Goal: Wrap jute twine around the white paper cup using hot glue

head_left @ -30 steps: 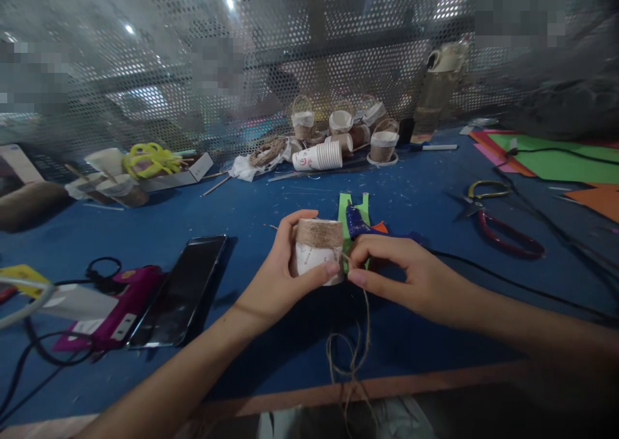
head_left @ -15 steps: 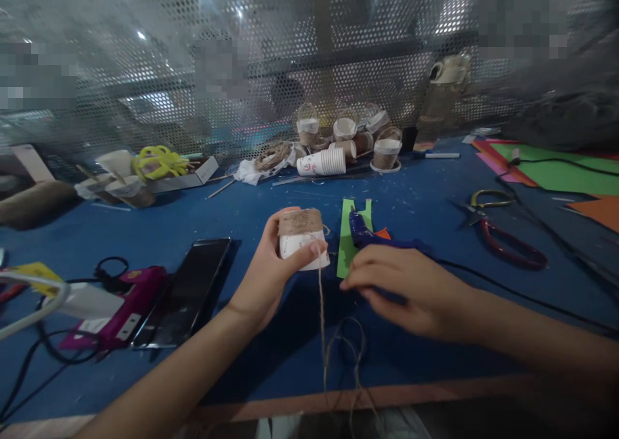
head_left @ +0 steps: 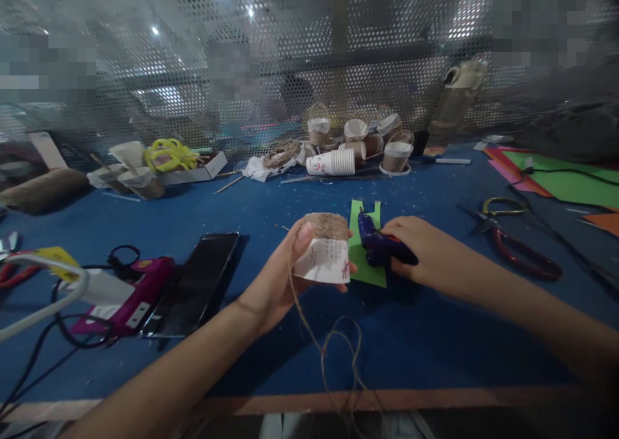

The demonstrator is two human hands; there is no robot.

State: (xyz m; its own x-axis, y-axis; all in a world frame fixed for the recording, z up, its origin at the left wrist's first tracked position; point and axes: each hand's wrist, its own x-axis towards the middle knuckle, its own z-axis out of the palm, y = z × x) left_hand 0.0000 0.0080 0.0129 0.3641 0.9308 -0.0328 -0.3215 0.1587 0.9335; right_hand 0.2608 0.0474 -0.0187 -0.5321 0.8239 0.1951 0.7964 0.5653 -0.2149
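Note:
A white paper cup (head_left: 323, 262), its upper part wound with brown twine, sits in my left hand (head_left: 283, 274), the thumb pressed on the winding. From under that thumb a loose length of twine (head_left: 304, 320) runs down in loops over the table's front edge. My right hand (head_left: 411, 245) is closed around the handle of a dark blue glue gun (head_left: 382, 242). The gun's nozzle end lies over a strip of green card (head_left: 360, 268) on the table. Part of the handle is hidden by my fingers.
Scissors (head_left: 503, 233) lie at right, beside coloured paper sheets (head_left: 570, 175). A phone (head_left: 203, 284) and a magenta power strip (head_left: 140, 303) with cables lie at left. Stacked paper cups (head_left: 333, 163) and small twine-wrapped baskets (head_left: 397, 155) stand at the back before a perforated metal screen (head_left: 271, 58).
My right hand has moved from beside the glue gun onto its handle and grips it. My left hand has turned the cup, and the thumb has shifted up onto the twine.

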